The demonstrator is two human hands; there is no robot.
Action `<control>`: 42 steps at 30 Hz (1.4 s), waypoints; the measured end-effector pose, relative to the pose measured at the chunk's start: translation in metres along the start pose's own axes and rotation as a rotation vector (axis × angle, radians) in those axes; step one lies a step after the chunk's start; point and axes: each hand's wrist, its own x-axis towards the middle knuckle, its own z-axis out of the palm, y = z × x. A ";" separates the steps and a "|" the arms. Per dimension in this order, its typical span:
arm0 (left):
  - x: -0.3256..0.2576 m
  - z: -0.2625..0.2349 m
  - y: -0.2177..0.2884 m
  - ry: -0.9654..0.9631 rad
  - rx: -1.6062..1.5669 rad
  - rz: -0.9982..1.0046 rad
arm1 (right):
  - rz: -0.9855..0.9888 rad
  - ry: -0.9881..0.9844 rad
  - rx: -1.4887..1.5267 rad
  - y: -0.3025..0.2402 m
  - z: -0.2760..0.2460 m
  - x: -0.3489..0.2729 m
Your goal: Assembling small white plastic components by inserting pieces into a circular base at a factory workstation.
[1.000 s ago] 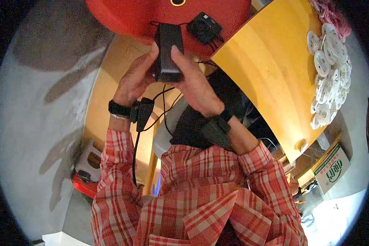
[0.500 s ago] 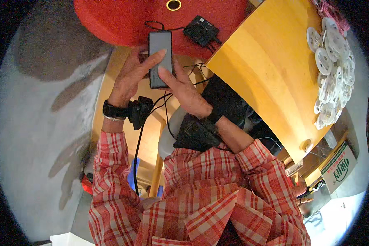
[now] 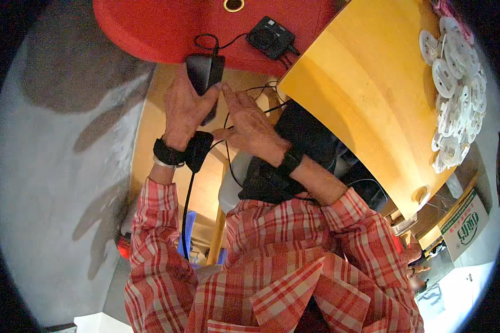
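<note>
A dark, flat rectangular device (image 3: 204, 73) with a black cable plugged into its far end is in my left hand (image 3: 184, 114), whose thumb lies along its near part. The device is turned on edge, so its broad grey face does not show now. My right hand (image 3: 251, 125) is just to the right, its fingers stretched out. Its index fingertip comes close to the left thumb and the device; whether it touches is hard to tell. Black straps with black modules (image 3: 198, 151) sit on both wrists.
A red surface (image 3: 144, 28) lies ahead, bearing a small black box (image 3: 270, 38) with cables. At right, a wooden tabletop (image 3: 361, 83) carries a heap of white, round plastic pieces (image 3: 455, 83). A grey wall (image 3: 55, 183) is at left. Black cables (image 3: 186, 216) hang below the hands.
The device has tipped from face-up to edge-on in my left hand. My right hand has come off its face, and its fingers have straightened.
</note>
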 end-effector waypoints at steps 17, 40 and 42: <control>-0.007 -0.051 0.069 -0.003 1.058 0.408 | 0.009 0.456 -0.145 0.029 -0.011 0.083; 0.207 -0.044 0.082 0.203 0.710 1.783 | -0.043 0.263 -0.030 0.049 0.017 0.070; 0.209 -0.031 0.092 -0.074 0.938 1.651 | 0.086 0.135 0.064 0.052 0.014 0.069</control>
